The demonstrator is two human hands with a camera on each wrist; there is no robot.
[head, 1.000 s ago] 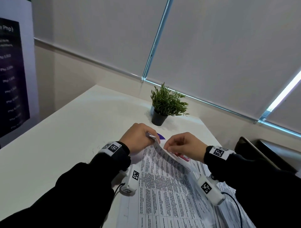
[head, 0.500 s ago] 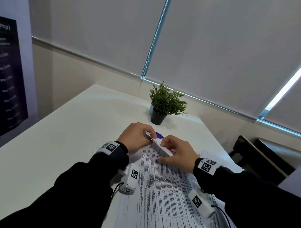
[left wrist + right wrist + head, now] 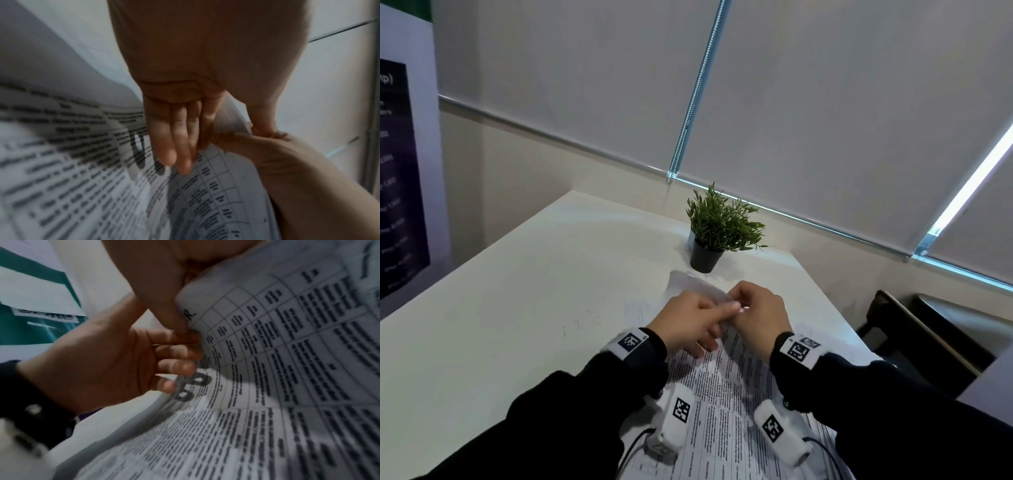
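Person at a white table (image 3: pixel 534 291), black sleeves, marker bands on both wrists. The hands meet, touching, over the far end of a stack of printed forms (image 3: pixel 726 394) that runs from under the hands back toward the body. The top sheet (image 3: pixel 690 282) is lifted off the stack at that end. Its pale free part stands up just beyond the knuckles, and the rest curves down beneath the right wrist. Left hand (image 3: pixel 686 325): fingers (image 3: pixel 174 142) nearly straight and close together on one side of the sheet's edge, thumb on the other, so the edge is pinched between them. Right hand (image 3: pixel 758 315): curled over the same edge, thumb (image 3: pixel 173 313) pressed on the corner margin beside a handwritten mark, its other fingers hidden behind the paper. The print is a ruled table of small text, too blurred to read. A potted plant (image 3: pixel 722 233) in a black pot stands just beyond the hands. A dark poster (image 3: pixel 397 178) is well off to the left of the left hand. A dark chair (image 3: pixel 928 342) is off to the right of the right hand, past the table's edge.
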